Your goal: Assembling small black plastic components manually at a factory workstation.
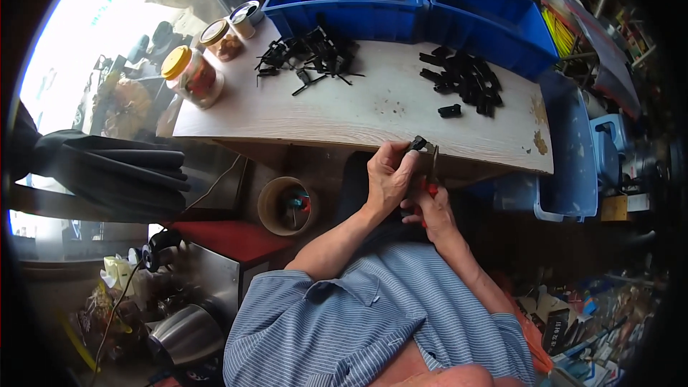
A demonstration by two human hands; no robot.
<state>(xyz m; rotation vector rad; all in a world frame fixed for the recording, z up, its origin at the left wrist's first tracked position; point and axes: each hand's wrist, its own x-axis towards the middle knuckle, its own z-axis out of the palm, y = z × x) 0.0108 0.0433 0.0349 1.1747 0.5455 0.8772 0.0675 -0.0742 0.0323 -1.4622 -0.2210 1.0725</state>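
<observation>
Close to the front edge of the table, my left hand [388,179] pinches a small black plastic part [417,144] between thumb and fingers. My right hand [438,213] is closed round a red-handled tool [432,189]. Its narrow metal end points up beside the black part; whether the two touch I cannot tell, nor whether it is scissors or a cutter. Beyond my hands, a pile of black parts with thin stems [315,54] lies at the left of the table. Another pile of black parts [466,82], more compact in shape, lies at the right, with one loose piece [449,111] nearer me.
Two blue bins [344,18] [494,29] stand along the table's [322,111] far edge. Jars, one yellow-lidded [193,75], line its left end. Below the table is a round bin [264,208]; a translucent blue tub [573,186] stands at the right. A dark cloth [107,172] hangs at left.
</observation>
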